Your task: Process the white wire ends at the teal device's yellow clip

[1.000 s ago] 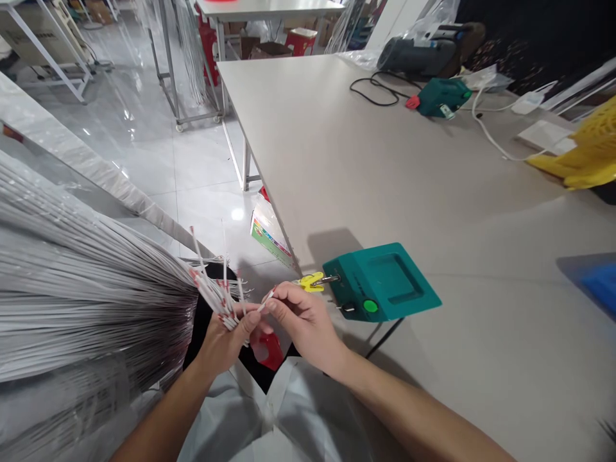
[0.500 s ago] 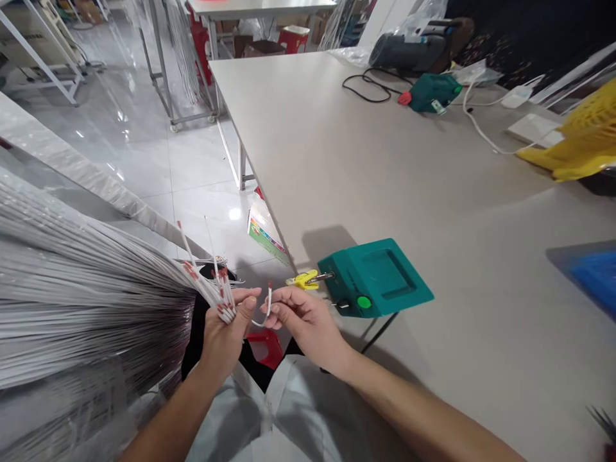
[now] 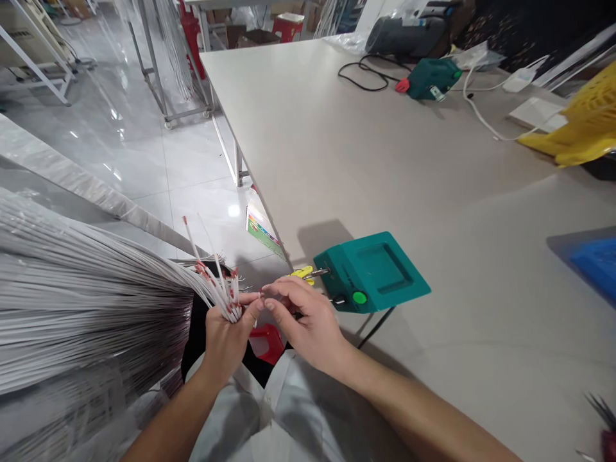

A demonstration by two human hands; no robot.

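My left hand [image 3: 225,340] is closed around a bunch of white wires [image 3: 222,292] with reddish-brown tips, which stick up above its fist. Its thumb and forefinger pinch together at a dark red wire tip [image 3: 260,292]. The fingers of my right hand [image 3: 308,317] are curled in against that same tip, nearly touching the left thumb; its grip is partly hidden. Just beyond the right hand sits a teal machine [image 3: 375,273] with a green button. A yellow clip [image 3: 303,273] is at the machine's left end.
A thick mass of white wires [image 3: 86,289] lies on my left. The grey table [image 3: 385,167] spans the right side, bearing a second green device [image 3: 433,78], a yellow basket [image 3: 587,122] and a blue tray [image 3: 597,263]. Below my hands is a red stool [image 3: 267,343].
My hands have come together. The single wire that stood upright in the right fingers has been drawn to the left fingertips, and only its tip shows. The view has shifted slightly.
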